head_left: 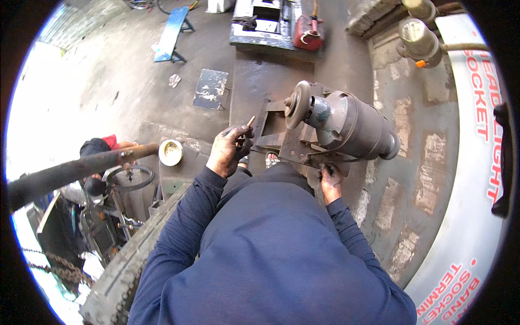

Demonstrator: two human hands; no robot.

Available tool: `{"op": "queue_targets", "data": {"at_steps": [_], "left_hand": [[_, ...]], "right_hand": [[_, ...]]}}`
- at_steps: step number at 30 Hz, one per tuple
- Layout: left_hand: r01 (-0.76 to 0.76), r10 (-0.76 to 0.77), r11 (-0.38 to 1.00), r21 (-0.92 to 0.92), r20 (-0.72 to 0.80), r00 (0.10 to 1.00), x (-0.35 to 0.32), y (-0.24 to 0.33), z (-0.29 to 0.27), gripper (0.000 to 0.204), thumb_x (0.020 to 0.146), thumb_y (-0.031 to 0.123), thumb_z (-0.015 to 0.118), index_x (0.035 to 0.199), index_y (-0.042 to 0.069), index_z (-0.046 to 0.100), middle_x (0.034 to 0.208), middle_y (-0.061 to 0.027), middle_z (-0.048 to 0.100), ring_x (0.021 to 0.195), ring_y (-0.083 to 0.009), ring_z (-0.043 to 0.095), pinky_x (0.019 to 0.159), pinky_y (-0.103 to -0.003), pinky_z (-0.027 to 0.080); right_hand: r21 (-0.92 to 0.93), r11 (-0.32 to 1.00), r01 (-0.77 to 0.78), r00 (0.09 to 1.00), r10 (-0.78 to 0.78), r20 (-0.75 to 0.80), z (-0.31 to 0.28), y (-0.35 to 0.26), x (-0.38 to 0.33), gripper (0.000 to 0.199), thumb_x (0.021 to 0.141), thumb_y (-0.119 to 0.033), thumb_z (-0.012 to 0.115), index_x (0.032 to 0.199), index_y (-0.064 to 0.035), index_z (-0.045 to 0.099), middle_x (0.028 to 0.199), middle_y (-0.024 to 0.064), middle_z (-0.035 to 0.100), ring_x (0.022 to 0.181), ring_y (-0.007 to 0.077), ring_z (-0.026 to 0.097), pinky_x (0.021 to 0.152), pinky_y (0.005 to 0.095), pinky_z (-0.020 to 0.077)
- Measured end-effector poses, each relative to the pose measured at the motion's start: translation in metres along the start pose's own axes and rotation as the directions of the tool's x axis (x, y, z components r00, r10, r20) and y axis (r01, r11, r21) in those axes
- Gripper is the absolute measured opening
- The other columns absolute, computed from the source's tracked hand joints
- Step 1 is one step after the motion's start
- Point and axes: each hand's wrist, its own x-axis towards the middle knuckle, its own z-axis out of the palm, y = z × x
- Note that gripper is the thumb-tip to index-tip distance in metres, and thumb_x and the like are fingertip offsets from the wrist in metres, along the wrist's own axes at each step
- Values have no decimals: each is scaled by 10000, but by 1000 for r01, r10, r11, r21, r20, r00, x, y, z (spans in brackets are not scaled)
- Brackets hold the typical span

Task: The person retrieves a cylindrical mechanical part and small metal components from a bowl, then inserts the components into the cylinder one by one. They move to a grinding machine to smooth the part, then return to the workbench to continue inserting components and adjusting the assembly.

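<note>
In the head view, a small thin rod [251, 120] is pinched in the clenched left hand [230, 149], its tip held just beside the grinding wheel [297, 104] of a bench grinder [346, 125] that sits on a metal frame [281, 142]. The right hand [330, 179] is laid low on the frame under the motor housing; whether it grips anything there cannot be told. A slip is judged likely, since the rod is short and the fingers are close to the wheel: the piece could be snatched, or the fingertips drawn against the abrasive face. No guard is seen over the wheel. Around this, a worn tyre [127, 260] lies at the lower left, a long rusty pipe [76, 170] crosses beside a round tin [170, 152], another person [97, 154] crouches beyond it, and a red canister [309, 32] stands further off on the floor [135, 92].
</note>
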Motion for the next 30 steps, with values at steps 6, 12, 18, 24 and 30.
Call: {"op": "queue_targets", "data": {"at_steps": [6, 12, 18, 24, 30], "left_hand": [[56, -65, 893, -447, -5, 998, -49, -1, 41, 222, 987, 243, 655, 1112, 64, 692, 942, -50, 718, 785, -148, 662, 717, -289, 505], [-312, 338, 940, 141, -236, 911, -120, -54, 75, 175, 965, 141, 724, 1084, 14, 748, 877, 21, 673, 789, -58, 577, 718, -220, 464], [-329, 410, 908, 258, -394, 823, -189, -128, 103, 224, 1019, 170, 674, 1156, -1, 726, 875, 26, 661, 777, -62, 568, 715, -241, 489], [-519, 487, 846, 122, -574, 659, -272, -213, 99, 389, 896, 42, 671, 1281, 2, 636, 1057, -6, 670, 903, -86, 599, 806, -247, 519], [-550, 537, 784, 289, -760, 365, -356, -283, 125, 687, 748, -18, 686, 1407, 52, 508, 1182, -53, 642, 1065, -147, 618, 925, -308, 521]], "right_hand": [[12, 999, 45, 999, -45, -32, 10, -9, 26, 541, 1069, -426, 502, 1340, 27, 619, 1359, 235, 655, 1251, 410, 610, 1071, 458, 448], [220, 853, 472, 603, -495, 626, -28, -102, 2, 221, 987, -74, 682, 1190, 12, 662, 1061, 148, 681, 914, 212, 659, 758, 305, 549], [386, -41, 921, -226, -865, 447, -35, -237, -49, 338, 838, -40, 746, 1172, -42, 695, 1131, 152, 673, 1010, 356, 667, 854, 441, 560], [614, -4, 789, -507, -569, 647, -2, -229, -122, 280, 841, -20, 703, 1120, -29, 684, 1045, 161, 675, 919, 385, 662, 828, 438, 554], [422, 823, 381, -406, -262, 876, 36, -181, -199, 241, 1027, -65, 653, 1255, 12, 640, 1098, 67, 718, 1005, 163, 681, 877, 310, 551]]}}
